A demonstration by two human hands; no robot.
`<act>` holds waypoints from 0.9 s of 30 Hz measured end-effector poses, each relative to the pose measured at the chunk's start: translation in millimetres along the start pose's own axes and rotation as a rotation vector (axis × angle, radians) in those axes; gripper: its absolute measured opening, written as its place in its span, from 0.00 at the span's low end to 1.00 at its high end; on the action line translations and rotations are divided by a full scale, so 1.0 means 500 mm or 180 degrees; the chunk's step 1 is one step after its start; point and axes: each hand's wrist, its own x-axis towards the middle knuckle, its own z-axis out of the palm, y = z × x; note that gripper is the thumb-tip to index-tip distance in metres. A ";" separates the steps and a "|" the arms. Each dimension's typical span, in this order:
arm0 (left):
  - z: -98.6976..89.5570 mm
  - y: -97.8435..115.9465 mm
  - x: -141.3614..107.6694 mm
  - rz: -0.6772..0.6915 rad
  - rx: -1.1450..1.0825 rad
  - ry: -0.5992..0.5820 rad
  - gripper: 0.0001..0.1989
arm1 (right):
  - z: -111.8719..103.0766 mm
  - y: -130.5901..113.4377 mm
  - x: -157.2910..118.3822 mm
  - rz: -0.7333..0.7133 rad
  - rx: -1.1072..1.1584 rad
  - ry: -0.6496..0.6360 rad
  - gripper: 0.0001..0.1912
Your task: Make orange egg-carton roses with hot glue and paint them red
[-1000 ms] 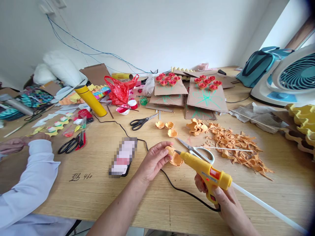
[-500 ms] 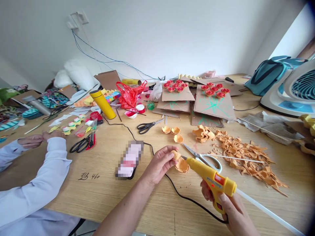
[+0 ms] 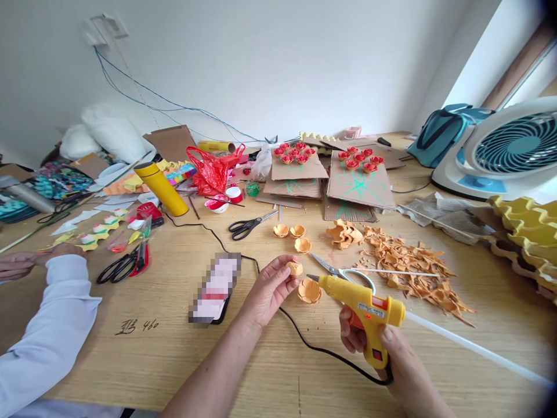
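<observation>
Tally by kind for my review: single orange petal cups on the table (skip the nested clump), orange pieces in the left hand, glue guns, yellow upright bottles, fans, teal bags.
Orange petal cups: 4
Orange piece in left hand: 1
Glue gun: 1
Yellow bottle: 1
Fan: 1
Teal bag: 1
Total: 9

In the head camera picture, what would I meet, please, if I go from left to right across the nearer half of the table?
Co-worker's sleeve, black-handled scissors, phone, left hand with small orange cup, yellow glue gun, yellow egg trays.
</observation>
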 end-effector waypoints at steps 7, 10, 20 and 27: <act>-0.003 -0.002 0.003 0.0366 0.0396 0.0138 0.18 | 0.019 -0.039 0.015 0.0134 0.0862 0.0066 0.28; -0.001 0.000 0.004 0.0501 0.0614 0.0191 0.18 | 0.017 -0.046 0.022 0.0075 0.0928 0.0356 0.26; 0.005 0.009 0.006 0.0742 0.0892 0.0255 0.20 | -0.017 -0.022 0.031 -0.0005 -0.0192 0.1244 0.21; -0.006 0.009 0.021 0.0935 0.0763 0.0467 0.20 | -0.026 -0.027 0.042 -0.0287 -0.0678 0.1843 0.25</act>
